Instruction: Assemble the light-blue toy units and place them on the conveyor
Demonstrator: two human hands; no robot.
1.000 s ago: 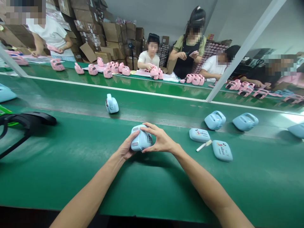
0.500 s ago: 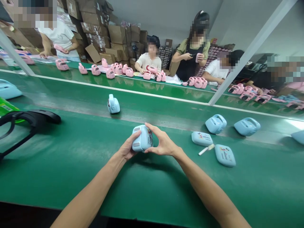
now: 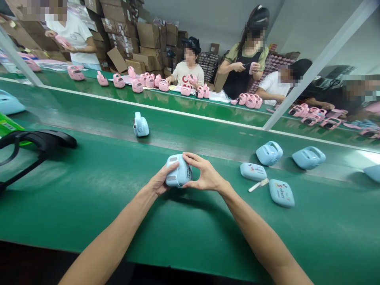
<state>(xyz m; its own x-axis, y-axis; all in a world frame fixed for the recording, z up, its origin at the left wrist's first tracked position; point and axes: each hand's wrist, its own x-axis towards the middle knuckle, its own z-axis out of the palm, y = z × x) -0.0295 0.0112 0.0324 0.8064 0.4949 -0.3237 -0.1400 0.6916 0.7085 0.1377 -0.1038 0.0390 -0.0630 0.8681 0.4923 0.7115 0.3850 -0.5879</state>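
A light blue plastic case (image 3: pixel 179 176) is held up over the green bench, its side with two grey pads facing me. My left hand (image 3: pixel 159 181) is closed round the left of the case, thumb over the pads. Fingers and thumb of my right hand (image 3: pixel 205 174) grip the printed right face at its top and bottom edges. To the right lie two light blue printed covers, one farther cover (image 3: pixel 253 171) and one nearer cover (image 3: pixel 282 193). Between them rests a small brush (image 3: pixel 257 185) with a white handle.
Light blue handled cases stand beyond, one case (image 3: pixel 140 125) at left and others (image 3: pixel 269 153) at right. A black strap-like frame (image 3: pixel 44 144) and a green packet (image 3: pixel 10 130) lie at left. Across a white rail (image 3: pixel 148 107), several people work among pink cases (image 3: pixel 163 85).
My hands keep hold of the case, with little shift in grip. The view tilts slightly. Across the bench, the seated person has lifted a pink case.
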